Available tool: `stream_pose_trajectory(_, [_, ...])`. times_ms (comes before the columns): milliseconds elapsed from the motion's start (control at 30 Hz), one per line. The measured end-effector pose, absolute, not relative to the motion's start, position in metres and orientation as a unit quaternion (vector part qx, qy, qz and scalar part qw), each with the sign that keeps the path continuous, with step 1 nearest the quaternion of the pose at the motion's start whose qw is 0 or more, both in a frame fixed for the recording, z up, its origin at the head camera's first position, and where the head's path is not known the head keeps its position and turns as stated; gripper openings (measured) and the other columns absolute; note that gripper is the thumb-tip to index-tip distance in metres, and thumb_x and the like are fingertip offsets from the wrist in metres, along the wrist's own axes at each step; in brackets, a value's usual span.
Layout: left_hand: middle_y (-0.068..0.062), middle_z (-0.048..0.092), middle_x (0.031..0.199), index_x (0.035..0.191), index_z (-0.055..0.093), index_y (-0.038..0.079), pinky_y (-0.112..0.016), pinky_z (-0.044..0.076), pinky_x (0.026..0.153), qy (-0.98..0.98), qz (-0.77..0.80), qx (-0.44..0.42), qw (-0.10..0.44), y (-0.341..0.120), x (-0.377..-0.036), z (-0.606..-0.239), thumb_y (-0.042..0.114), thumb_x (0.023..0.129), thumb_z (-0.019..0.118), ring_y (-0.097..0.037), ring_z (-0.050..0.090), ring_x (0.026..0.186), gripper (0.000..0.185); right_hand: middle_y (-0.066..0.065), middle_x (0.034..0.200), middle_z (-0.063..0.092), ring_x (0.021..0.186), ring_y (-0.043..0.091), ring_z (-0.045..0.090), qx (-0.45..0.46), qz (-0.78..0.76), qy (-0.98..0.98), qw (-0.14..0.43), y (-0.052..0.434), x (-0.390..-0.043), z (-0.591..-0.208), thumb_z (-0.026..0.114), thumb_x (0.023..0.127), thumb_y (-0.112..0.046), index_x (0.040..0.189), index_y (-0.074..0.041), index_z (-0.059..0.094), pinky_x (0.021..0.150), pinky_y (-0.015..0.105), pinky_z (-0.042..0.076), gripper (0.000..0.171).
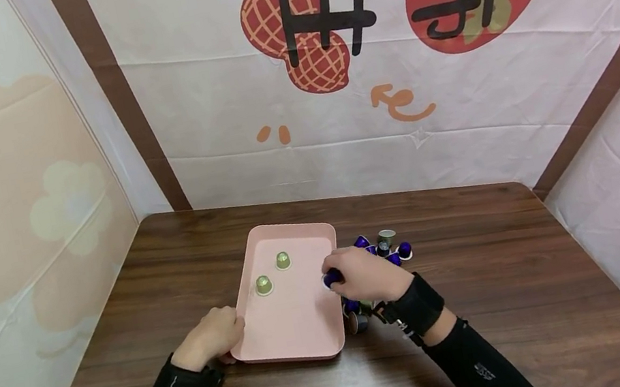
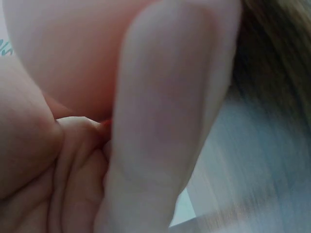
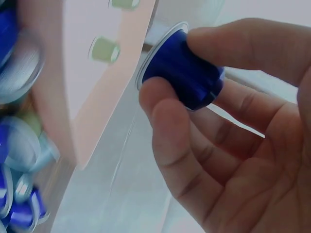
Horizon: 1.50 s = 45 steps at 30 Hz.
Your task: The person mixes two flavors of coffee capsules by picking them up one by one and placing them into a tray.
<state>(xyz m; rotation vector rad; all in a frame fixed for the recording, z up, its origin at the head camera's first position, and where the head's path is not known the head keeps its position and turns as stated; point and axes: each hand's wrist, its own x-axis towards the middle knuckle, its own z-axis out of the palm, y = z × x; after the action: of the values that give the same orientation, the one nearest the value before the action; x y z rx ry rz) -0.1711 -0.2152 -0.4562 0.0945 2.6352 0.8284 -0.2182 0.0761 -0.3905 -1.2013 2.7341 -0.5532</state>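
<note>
1. The right hand (image 1: 364, 274) is pinching a blue capsule (image 3: 182, 75) between thumb and fingers over the pink tray (image 1: 298, 320)'s right edge; it could be slipping from so light a pinch
2. The left hand (image 1: 213, 335), fingers curled, is gripping the tray's left rim; a nudge could be toppling the two gold capsules (image 1: 264, 285)

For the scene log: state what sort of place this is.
Probably a staged recording booth, not a home: printed cloth walls close in a wooden table bearing only a pink tray and a heap of coffee capsules.
</note>
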Motion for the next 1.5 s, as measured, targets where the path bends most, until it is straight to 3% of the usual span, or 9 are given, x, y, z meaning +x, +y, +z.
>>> stream_pose_trajectory(233, [-0.009, 0.053, 0.06, 0.07, 0.056, 0.002, -0.028, 0.049, 0.04, 0.937, 0.291, 0.038, 0.189, -0.217, -0.171, -0.455, 0.008, 0.092, 0.041, -0.015, 0.056, 0.042, 0.028, -0.004, 0.083, 0.053, 0.069, 0.008, 0.048, -0.445, -0.097, 0.888, 0.066, 0.033, -0.21, -0.397, 0.065, 0.083, -0.011, 0.093, -0.011, 0.063, 0.061, 0.017, 0.04, 0.01])
stream_pose_trajectory(500, [-0.009, 0.053, 0.06, 0.071, 0.055, 0.003, -0.028, 0.049, 0.04, 0.937, 0.291, 0.05, 0.184, -0.216, -0.167, -0.457, 0.005, 0.092, 0.04, -0.015, 0.056, 0.041, 0.026, -0.005, 0.074, 0.049, 0.063, 0.007, 0.044, -0.48, -0.014, 0.873, 0.085, -0.009, -0.208, -0.417, 0.065, 0.081, -0.01, 0.085, -0.013, 0.062, 0.055, 0.018, 0.037, 0.006])
stream_pose_trajectory(800, [-0.007, 0.052, 0.058, 0.069, 0.054, 0.004, -0.026, 0.047, 0.04, 0.947, 0.266, 0.06, 0.172, -0.215, -0.171, -0.455, 0.006, 0.091, 0.042, -0.014, 0.055, 0.041, 0.024, -0.005, 0.072, 0.049, 0.061, 0.009, 0.045, -0.457, 0.009, 0.882, 0.117, -0.024, -0.216, -0.422, 0.066, 0.081, -0.008, 0.083, -0.013, 0.063, 0.052, 0.018, 0.035, 0.006])
stream_pose_trajectory(1000, [-0.003, 0.053, 0.049, 0.069, 0.054, 0.007, -0.027, 0.043, 0.041, 0.955, 0.235, 0.074, 0.164, -0.214, -0.172, -0.454, 0.009, 0.092, 0.043, -0.014, 0.053, 0.04, 0.025, -0.005, 0.071, 0.048, 0.061, 0.009, 0.043, -0.46, 0.003, 0.88, 0.118, -0.027, -0.22, -0.425, 0.066, 0.08, -0.01, 0.083, -0.013, 0.062, 0.052, 0.019, 0.033, 0.006])
stream_pose_trajectory(1133, [-0.002, 0.052, 0.048, 0.07, 0.056, 0.007, -0.028, 0.043, 0.043, 0.957, 0.229, 0.079, 0.16, -0.214, -0.171, -0.454, 0.01, 0.093, 0.044, -0.014, 0.054, 0.041, 0.026, -0.004, 0.077, 0.053, 0.065, 0.008, 0.045, -0.465, 0.005, 0.878, 0.111, -0.027, -0.223, -0.426, 0.067, 0.08, -0.012, 0.086, -0.013, 0.063, 0.056, 0.018, 0.036, 0.008])
stream_pose_trajectory(1267, [-0.002, 0.053, 0.049, 0.071, 0.057, 0.007, -0.028, 0.043, 0.044, 0.958, 0.224, 0.073, 0.161, -0.215, -0.17, -0.455, 0.01, 0.093, 0.045, -0.014, 0.054, 0.042, 0.025, -0.001, 0.093, 0.062, 0.073, 0.008, 0.054, -0.451, -0.008, 0.885, 0.114, -0.023, -0.224, -0.421, 0.068, 0.08, -0.012, 0.1, -0.012, 0.068, 0.064, 0.019, 0.044, 0.02])
stream_pose_trajectory(1500, [-0.002, 0.053, 0.05, 0.076, 0.058, 0.005, -0.028, 0.042, 0.044, 0.959, 0.222, 0.073, 0.161, -0.216, -0.17, -0.455, 0.011, 0.093, 0.045, -0.014, 0.054, 0.042, 0.022, 0.004, 0.106, 0.063, 0.088, 0.013, 0.061, -0.427, -0.034, 0.897, 0.11, 0.004, -0.229, -0.405, 0.065, 0.084, -0.015, 0.109, -0.009, 0.066, 0.076, 0.024, 0.049, 0.026])
